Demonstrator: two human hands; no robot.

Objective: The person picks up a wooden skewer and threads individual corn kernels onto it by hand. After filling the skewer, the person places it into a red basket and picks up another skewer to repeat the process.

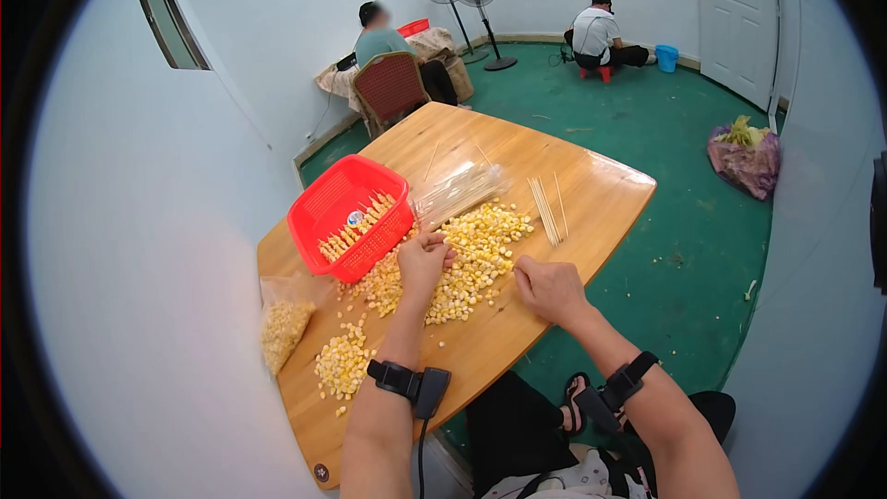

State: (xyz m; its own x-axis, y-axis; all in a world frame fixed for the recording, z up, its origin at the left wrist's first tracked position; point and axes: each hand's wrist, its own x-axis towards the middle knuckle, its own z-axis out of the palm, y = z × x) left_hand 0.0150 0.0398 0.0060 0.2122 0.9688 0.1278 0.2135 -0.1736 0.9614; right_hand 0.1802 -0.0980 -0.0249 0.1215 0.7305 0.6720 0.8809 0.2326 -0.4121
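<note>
A spread pile of yellow corn kernels (480,245) lies on the wooden table. My left hand (423,265) is over the pile's left part, its fingers curled together; what they hold, if anything, is hidden. At the pile's right edge, my right hand (547,288) is closed in a fist, and I cannot make out anything in it. Several thin wooden skewers (547,211) lie loose beyond it. A clear bag of skewers (459,192) rests behind the pile. In the red basket (319,212) are several skewers threaded with kernels (356,231).
A smaller kernel heap (343,362) and a plastic bag of kernels (285,328) are on the table's left side. Across the room, one person (377,42) sits at another table and another (596,32) on a low stool. A purple bag (745,164) stands on the floor.
</note>
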